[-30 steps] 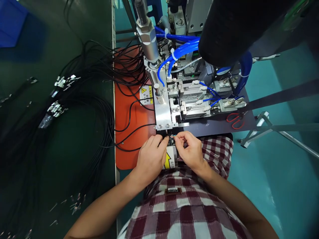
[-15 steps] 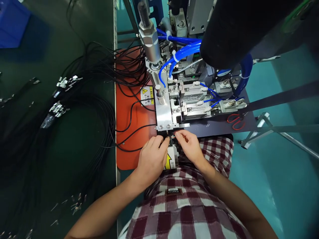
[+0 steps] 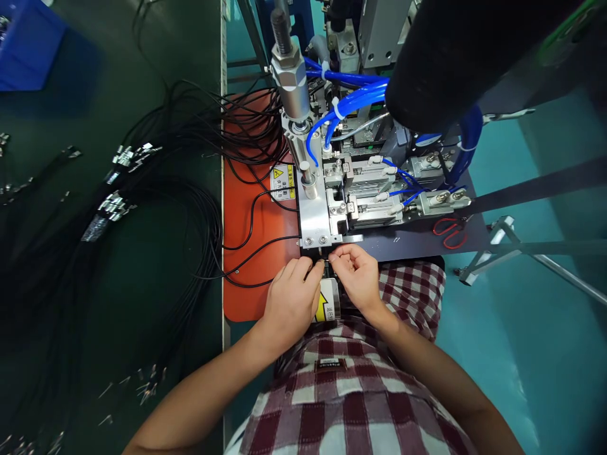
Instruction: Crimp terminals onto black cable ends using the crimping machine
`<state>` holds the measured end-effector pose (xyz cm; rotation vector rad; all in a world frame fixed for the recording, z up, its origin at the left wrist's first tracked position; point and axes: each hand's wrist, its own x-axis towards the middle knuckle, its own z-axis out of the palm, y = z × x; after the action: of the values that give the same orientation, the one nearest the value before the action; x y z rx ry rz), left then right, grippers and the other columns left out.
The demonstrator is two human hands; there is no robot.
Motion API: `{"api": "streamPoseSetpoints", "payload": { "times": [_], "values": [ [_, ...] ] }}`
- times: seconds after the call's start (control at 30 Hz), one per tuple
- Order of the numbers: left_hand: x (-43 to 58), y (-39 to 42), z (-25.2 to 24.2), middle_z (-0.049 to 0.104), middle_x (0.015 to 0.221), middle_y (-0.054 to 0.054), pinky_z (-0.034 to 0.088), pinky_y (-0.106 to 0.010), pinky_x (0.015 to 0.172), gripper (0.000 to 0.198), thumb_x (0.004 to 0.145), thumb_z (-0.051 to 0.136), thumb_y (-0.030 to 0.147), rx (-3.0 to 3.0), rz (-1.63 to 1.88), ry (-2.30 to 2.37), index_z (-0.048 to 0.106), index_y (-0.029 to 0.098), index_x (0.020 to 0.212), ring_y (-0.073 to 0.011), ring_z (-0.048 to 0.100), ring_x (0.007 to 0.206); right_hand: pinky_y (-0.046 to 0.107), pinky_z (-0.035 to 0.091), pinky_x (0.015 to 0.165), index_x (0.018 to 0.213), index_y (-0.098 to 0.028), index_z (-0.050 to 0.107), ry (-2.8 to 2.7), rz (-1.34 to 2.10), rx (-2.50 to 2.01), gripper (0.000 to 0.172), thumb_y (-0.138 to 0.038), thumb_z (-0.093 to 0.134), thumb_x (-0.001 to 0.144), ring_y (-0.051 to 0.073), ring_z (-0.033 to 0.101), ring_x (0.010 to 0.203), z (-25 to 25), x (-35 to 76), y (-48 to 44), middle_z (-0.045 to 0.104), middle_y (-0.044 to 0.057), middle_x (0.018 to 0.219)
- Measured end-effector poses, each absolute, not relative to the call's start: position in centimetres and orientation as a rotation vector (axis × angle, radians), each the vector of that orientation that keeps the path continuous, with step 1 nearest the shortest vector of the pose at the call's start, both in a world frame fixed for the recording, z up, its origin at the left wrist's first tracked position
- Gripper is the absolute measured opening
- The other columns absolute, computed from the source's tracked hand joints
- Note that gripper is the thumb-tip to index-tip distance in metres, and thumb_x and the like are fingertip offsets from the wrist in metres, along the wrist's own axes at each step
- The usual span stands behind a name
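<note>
My left hand (image 3: 293, 296) is at the front end of the machine (image 3: 313, 218), its fingers curled and closed on something too small to make out. Close on its right, my right hand (image 3: 356, 273) pinches at the same spot, and what lies between its fingertips is hidden. Just below the fingers is a plate with a yellow arrow label (image 3: 327, 302). A black cable (image 3: 256, 254) runs over the orange mat (image 3: 265, 221) toward the machine's front and my left hand.
Bundles of black cables with shiny connector ends (image 3: 116, 206) lie on the dark green table (image 3: 142, 328) at left. A blue bin (image 3: 31, 47) stands at the upper left. Red-handled scissors (image 3: 449, 233) rest on the right. A large black cylinder (image 3: 441, 69) hangs overhead.
My right hand has shifted slightly left, closer to my left hand, and the reddish bit near its fingertips no longer shows. The whole view has shifted a little.
</note>
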<state>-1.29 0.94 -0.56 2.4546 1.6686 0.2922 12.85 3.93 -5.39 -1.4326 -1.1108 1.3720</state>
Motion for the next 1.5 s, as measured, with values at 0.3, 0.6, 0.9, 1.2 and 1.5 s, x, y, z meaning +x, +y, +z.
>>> {"api": "streamPoseSetpoints", "payload": {
  "times": [0.3,0.6,0.9,1.2,1.5],
  "values": [
    [-1.3,0.9,-0.6,0.059,0.088,-0.009,0.045,-0.033,0.068,0.028,0.091,0.044,0.014,2.461,0.280,1.682,0.059,0.010,0.114,-0.0210,0.050,0.078,0.023,0.031,0.050,0.073,-0.018,0.059,-0.892,1.550,-1.391,0.015,-0.031,0.065,0.077,0.009,0.038,0.053,-5.3,13.3,3.9,0.050,-0.004,0.061],
    [-1.3,0.9,-0.7,0.058,0.089,-0.009,0.046,-0.034,0.070,0.029,0.091,0.043,0.015,2.432,0.260,1.674,0.058,0.011,0.116,-0.0213,0.050,0.079,0.022,0.021,0.042,0.071,-0.015,0.061,-0.642,1.798,-1.331,0.028,-0.042,0.070,0.072,0.007,0.032,0.049,-6.0,14.2,4.4,0.045,-0.004,0.057],
    [-1.3,0.8,-0.8,0.058,0.089,-0.009,0.046,-0.033,0.070,0.028,0.091,0.044,0.014,2.448,0.292,1.679,0.059,0.012,0.114,-0.0210,0.051,0.080,0.023,0.027,0.043,0.073,-0.019,0.058,-0.857,1.580,-1.368,0.028,-0.044,0.069,0.075,0.008,0.035,0.045,-5.8,13.2,3.6,0.046,-0.006,0.056],
    [-1.4,0.9,-0.8,0.058,0.092,-0.009,0.046,-0.033,0.071,0.031,0.089,0.045,0.012,2.431,0.287,1.674,0.057,0.011,0.118,-0.0212,0.052,0.082,0.023,0.034,0.049,0.075,-0.017,0.059,-0.759,1.742,-1.307,0.028,-0.043,0.067,0.077,0.007,0.042,0.048,-5.8,13.5,3.9,0.056,-0.003,0.067],
    [-1.3,1.0,-1.2,0.058,0.086,-0.007,0.044,-0.031,0.067,0.030,0.090,0.043,0.013,2.465,0.294,1.676,0.059,0.014,0.115,-0.0197,0.051,0.076,0.023,0.033,0.048,0.073,-0.018,0.056,-0.777,1.709,-1.286,0.030,-0.046,0.067,0.076,0.008,0.039,0.049,-6.0,13.1,3.7,0.050,-0.005,0.063]
  ]
}}
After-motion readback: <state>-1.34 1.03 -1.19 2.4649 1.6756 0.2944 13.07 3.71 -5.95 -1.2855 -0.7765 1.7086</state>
